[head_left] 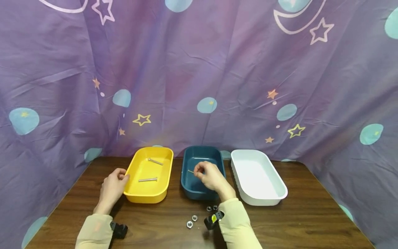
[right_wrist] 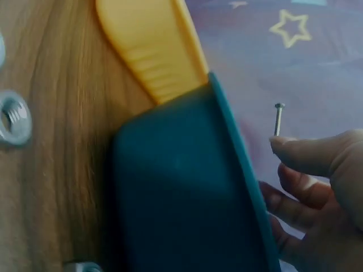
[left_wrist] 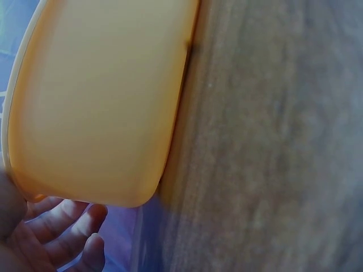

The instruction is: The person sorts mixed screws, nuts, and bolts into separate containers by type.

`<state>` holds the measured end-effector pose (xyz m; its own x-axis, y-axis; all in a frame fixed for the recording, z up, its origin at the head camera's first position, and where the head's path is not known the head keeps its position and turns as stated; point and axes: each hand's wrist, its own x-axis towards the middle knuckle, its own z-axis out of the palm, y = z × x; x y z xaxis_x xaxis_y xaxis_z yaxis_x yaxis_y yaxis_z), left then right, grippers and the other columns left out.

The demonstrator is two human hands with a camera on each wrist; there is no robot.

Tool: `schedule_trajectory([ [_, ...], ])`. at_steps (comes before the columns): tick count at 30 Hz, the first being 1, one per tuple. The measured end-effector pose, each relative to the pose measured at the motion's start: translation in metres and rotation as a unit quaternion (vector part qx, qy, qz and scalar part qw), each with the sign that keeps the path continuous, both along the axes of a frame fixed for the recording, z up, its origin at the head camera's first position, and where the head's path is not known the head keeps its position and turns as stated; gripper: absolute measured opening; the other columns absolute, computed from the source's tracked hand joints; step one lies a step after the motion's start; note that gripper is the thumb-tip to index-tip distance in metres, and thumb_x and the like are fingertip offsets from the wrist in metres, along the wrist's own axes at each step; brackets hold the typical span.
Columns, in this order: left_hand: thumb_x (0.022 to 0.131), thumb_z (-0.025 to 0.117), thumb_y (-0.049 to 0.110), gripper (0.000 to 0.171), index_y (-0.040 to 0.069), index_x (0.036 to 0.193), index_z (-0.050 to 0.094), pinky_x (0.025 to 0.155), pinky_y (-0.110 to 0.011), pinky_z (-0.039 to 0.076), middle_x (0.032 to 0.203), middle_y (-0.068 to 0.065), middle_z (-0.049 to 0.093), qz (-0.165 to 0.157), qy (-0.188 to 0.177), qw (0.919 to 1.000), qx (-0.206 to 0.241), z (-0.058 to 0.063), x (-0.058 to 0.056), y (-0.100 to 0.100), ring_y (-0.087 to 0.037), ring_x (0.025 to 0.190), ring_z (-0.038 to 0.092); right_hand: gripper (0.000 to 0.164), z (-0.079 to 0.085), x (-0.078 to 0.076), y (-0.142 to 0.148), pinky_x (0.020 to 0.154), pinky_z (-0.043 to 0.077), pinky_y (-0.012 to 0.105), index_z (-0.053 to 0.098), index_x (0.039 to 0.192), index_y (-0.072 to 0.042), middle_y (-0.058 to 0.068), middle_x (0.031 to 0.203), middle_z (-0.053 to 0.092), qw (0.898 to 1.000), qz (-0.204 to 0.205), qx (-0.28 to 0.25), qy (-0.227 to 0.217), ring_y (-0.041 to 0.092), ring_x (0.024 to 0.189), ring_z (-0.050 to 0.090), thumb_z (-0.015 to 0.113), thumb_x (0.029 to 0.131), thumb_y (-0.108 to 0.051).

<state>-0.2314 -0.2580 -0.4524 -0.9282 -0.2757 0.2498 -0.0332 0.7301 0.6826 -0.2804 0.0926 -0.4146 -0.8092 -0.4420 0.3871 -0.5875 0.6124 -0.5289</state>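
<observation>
My left hand (head_left: 112, 188) is at the left rim of the yellow tray (head_left: 147, 197), its thumb over the edge. In the left wrist view its other fingers (left_wrist: 79, 232) lie against the outside of the wall. Inside that tray are two long silver bolts, one bolt (head_left: 155, 161) toward the back and another bolt (head_left: 148, 180) nearer the front. Over the dark blue tray (head_left: 199, 195), my right hand (head_left: 211, 175) pinches a small thin screw (right_wrist: 278, 119) between thumb and forefinger. The screw's head end sticks out away from the fingertips.
To the right stands a white tray (head_left: 264, 201). Several metal nuts lie on the wooden table in front of the blue tray, among them a larger nut (head_left: 189, 224) and a nut (head_left: 209, 208) by the right wrist camera. A purple patterned cloth (head_left: 192, 76) hangs behind.
</observation>
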Motion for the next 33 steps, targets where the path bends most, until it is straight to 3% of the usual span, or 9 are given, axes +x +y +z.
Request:
schedule_trajectory([
  [6,0.095,0.058,0.023,0.03,0.003,0.115,0.061,0.068,-0.043,0.044,0.1,-0.014,0.067,0.001,-0.01,0.9999,0.004,-0.001,0.002,-0.002,-0.031,0.085,0.063,0.012,0.0,-0.024,-0.002,0.065,0.043,0.028,0.065,0.075,-0.01,-0.007,0.065,0.057,0.998,-0.026,0.038,-0.041,0.007,0.063,0.049,0.07,0.079,0.0],
  [9,0.095,0.058,0.023,0.03,0.002,0.116,0.061,0.067,-0.043,0.044,0.1,-0.014,0.067,0.004,-0.012,0.9999,0.005,-0.001,0.003,-0.003,-0.03,0.084,0.063,0.011,-0.001,-0.034,-0.005,0.066,0.043,0.026,0.067,0.075,-0.009,-0.007,0.067,0.059,0.996,-0.013,0.053,-0.077,0.006,0.064,0.05,0.067,0.079,0.002],
  [14,0.095,0.058,0.023,0.029,0.003,0.115,0.062,0.066,-0.041,0.044,0.099,-0.013,0.067,0.004,-0.01,0.9999,0.008,-0.001,0.002,-0.002,-0.029,0.082,0.062,0.008,-0.005,-0.043,-0.009,0.067,0.042,0.025,0.069,0.077,-0.004,-0.004,0.071,0.062,0.985,0.029,0.082,-0.149,0.007,0.068,0.049,0.064,0.078,0.003],
  [22,0.094,0.059,0.024,0.029,0.003,0.114,0.062,0.066,-0.042,0.044,0.098,-0.012,0.067,0.004,-0.009,0.9999,0.006,-0.001,-0.003,0.0,-0.029,0.082,0.062,0.007,-0.015,-0.052,-0.007,0.069,0.041,0.026,0.07,0.074,-0.008,-0.004,0.071,0.063,0.968,0.002,0.163,-0.191,0.009,0.069,0.049,0.069,0.074,-0.001],
  [27,0.094,0.06,0.023,0.028,0.004,0.114,0.062,0.066,-0.042,0.044,0.097,-0.011,0.067,0.006,-0.008,0.9999,0.006,0.0,-0.002,0.0,-0.029,0.082,0.062,0.009,-0.023,-0.058,-0.005,0.067,0.039,0.025,0.071,0.075,-0.011,-0.008,0.071,0.061,0.965,-0.004,0.167,-0.202,0.009,0.069,0.048,0.074,0.075,-0.003],
  [33,0.094,0.061,0.023,0.027,0.004,0.113,0.063,0.065,-0.042,0.044,0.096,-0.01,0.067,0.005,-0.001,1.0,0.007,0.0,0.0,-0.001,-0.029,0.081,0.062,0.01,-0.031,-0.061,-0.003,0.066,0.038,0.024,0.072,0.077,-0.009,-0.007,0.07,0.061,0.971,0.002,0.116,-0.21,0.009,0.068,0.047,0.078,0.073,-0.002],
])
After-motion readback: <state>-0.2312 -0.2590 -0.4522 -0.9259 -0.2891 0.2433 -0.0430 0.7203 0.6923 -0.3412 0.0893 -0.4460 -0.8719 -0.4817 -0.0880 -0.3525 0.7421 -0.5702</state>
